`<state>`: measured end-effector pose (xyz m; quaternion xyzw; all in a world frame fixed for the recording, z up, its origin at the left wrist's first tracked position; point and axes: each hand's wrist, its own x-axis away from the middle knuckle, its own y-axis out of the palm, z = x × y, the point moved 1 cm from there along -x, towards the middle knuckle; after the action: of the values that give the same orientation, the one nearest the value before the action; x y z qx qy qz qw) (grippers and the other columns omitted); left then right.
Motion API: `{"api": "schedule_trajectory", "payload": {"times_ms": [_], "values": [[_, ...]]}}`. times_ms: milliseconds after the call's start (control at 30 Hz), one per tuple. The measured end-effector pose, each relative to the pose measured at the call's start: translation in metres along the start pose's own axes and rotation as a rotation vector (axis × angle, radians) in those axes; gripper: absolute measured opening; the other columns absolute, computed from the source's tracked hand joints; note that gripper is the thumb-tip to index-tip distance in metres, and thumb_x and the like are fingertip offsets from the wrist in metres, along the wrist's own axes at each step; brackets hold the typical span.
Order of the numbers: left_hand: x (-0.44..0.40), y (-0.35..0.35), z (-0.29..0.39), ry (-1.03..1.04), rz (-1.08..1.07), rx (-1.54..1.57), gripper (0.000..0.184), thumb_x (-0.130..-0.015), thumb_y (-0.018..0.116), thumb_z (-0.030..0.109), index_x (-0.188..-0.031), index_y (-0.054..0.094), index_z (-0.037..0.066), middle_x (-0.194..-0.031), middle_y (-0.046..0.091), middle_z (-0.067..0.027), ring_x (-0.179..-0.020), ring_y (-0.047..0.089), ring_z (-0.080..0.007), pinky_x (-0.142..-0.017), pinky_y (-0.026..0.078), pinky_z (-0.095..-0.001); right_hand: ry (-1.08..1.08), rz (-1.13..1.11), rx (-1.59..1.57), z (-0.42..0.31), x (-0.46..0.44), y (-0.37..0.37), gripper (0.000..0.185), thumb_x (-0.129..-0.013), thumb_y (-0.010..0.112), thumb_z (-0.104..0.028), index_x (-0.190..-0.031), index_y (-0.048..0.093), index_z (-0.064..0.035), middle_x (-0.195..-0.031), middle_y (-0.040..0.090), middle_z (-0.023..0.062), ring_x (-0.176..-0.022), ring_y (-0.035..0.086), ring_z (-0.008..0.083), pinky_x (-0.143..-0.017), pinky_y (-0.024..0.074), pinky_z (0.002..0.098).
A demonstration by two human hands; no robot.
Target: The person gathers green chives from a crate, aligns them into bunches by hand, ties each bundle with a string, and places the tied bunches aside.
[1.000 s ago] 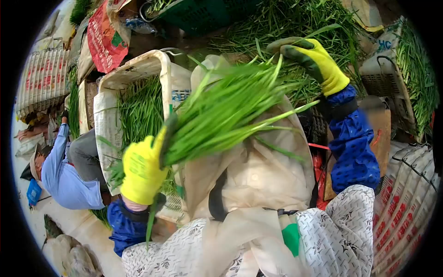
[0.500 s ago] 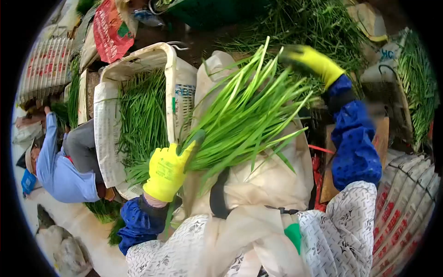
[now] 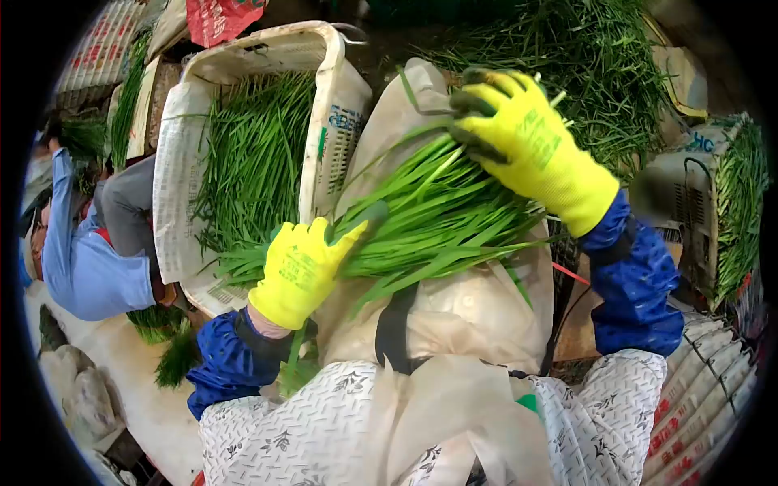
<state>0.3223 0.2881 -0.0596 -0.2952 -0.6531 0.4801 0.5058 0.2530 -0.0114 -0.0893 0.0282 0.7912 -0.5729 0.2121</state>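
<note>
A loose bunch of garlic chives (image 3: pixel 442 215) with long flat green leaves lies across my lap, on a beige apron (image 3: pixel 454 316). My left hand (image 3: pixel 300 271), in a yellow glove with dark fingers, is closed round the left end of the bunch. Leaf tips stick out beyond it towards the white basket (image 3: pixel 344 134). At the upper right end of the bunch, my right hand (image 3: pixel 527 146), gloved alike, has its fingers curled together on a few chives. Pale stem ends show past its knuckles; the fingertips are partly hidden.
More chives (image 3: pixel 255 162) fill the white basket at my left. A large green heap (image 3: pixel 608 89) lies ahead to the right, and another loaded crate (image 3: pixel 693 211) stands at far right. A person in a blue shirt (image 3: pixel 101 243) sits at left.
My right hand, blurred and open beyond the bunch before, has come nearer and closed on some chives. The bunch lies flatter now. My left hand keeps its hold.
</note>
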Motion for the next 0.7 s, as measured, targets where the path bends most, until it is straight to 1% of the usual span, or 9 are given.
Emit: {"api": "schedule_trajectory", "payload": {"times_ms": [167,200,300,367,433,500,567,633,700], "values": [[0.008,0.005,-0.01,0.001,0.066,0.055,0.071,-0.056,0.072,0.01,-0.125,0.056,0.015,-0.105,0.056,-0.0117,-0.088,0.055,-0.0292,-0.076,0.043,-0.0407,0.177,-0.288,-0.383,0.022,0.015,-0.026,0.026,-0.07,0.069,-0.011,-0.095,0.064,-0.006,-0.097,0.062,0.0102,-0.1,0.058,0.0279,-0.091,0.0436,0.0372],[0.008,0.007,-0.01,-0.009,0.012,0.055,0.071,-0.055,0.072,0.009,-0.125,0.056,0.014,-0.111,0.055,-0.0139,-0.092,0.055,-0.0304,-0.079,0.043,-0.0414,0.258,-0.172,-0.477,0.031,0.02,-0.027,0.03,-0.072,0.068,-0.012,-0.101,0.063,-0.0049,-0.101,0.063,0.01,-0.1,0.059,0.0244,-0.09,0.0449,0.0349],[0.004,0.009,-0.01,0.084,0.163,0.037,0.055,-0.076,0.055,0.009,-0.129,0.054,0.022,-0.094,0.054,-0.0099,-0.077,0.054,-0.0239,-0.066,0.042,-0.036,0.642,0.096,-0.842,0.048,0.0,-0.041,0.04,-0.08,0.067,-0.017,-0.118,0.06,-0.0029,-0.112,0.065,0.0101,-0.101,0.061,0.0187,-0.087,0.0475,0.0302],[0.001,0.009,-0.009,0.068,0.164,0.082,0.058,-0.071,0.059,0.009,-0.128,0.055,0.021,-0.094,0.054,-0.0099,-0.079,0.055,-0.0253,-0.066,0.043,-0.0365,0.449,-0.018,-0.739,0.065,-0.006,-0.007,0.047,-0.082,0.067,-0.029,-0.12,0.059,-0.0013,-0.11,0.067,0.014,-0.097,0.064,0.0213,-0.087,0.048,0.032],[0.001,0.015,-0.01,0.061,0.181,0.104,0.061,-0.068,0.061,0.008,-0.128,0.056,0.02,-0.093,0.054,-0.0093,-0.079,0.054,-0.0261,-0.066,0.042,-0.0369,0.326,-0.347,-0.539,0.057,-0.017,0.016,0.036,-0.079,0.068,-0.029,-0.103,0.069,-0.0014,-0.093,0.07,0.0136,-0.082,0.066,0.0228,-0.078,0.0511,0.033],[0.003,0.019,-0.01,0.026,0.177,0.152,0.065,-0.064,0.064,0.006,-0.126,0.057,0.019,-0.091,0.053,-0.0097,-0.076,0.055,-0.0286,-0.064,0.043,-0.0383,0.429,-0.255,-0.82,0.057,-0.017,0.027,0.033,-0.08,0.069,-0.029,-0.098,0.07,-0.0021,-0.086,0.071,0.0117,-0.073,0.065,0.0209,-0.072,0.052,0.0323],[0.003,0.025,-0.011,-0.007,0.155,0.188,0.065,-0.063,0.064,0.005,-0.126,0.057,0.019,-0.09,0.053,-0.0101,-0.073,0.055,-0.0296,-0.063,0.044,-0.0391,0.567,-0.167,-1.059,0.068,-0.014,0.016,0.022,-0.087,0.063,-0.012,-0.105,0.068,-0.0011,-0.086,0.069,0.0037,-0.079,0.062,0.0101,-0.074,0.0503,0.0244],[0.002,0.035,-0.012,-0.028,0.182,0.221,0.068,-0.06,0.065,0.005,-0.126,0.057,0.018,-0.094,0.056,-0.0112,-0.072,0.056,-0.0321,-0.063,0.044,-0.041,0.593,0.082,-1.002,0.076,-0.007,-0.014,0.024,-0.087,0.059,-0.01,-0.105,0.068,0.0029,-0.093,0.07,0.0122,-0.082,0.065,0.0165,-0.073,0.0504,0.0277],[0.005,0.039,-0.011,-0.049,0.212,0.222,0.07,-0.058,0.066,0.005,-0.125,0.057,0.018,-0.096,0.056,-0.0112,-0.073,0.057,-0.0328,-0.063,0.045,-0.0417,0.771,0.293,-1.292,0.074,0.014,-0.054,0.024,-0.087,0.059,-0.009,-0.106,0.068,0.0024,-0.093,0.07,0.0109,-0.079,0.064,0.0163,-0.072,0.0507,0.0273]]}}
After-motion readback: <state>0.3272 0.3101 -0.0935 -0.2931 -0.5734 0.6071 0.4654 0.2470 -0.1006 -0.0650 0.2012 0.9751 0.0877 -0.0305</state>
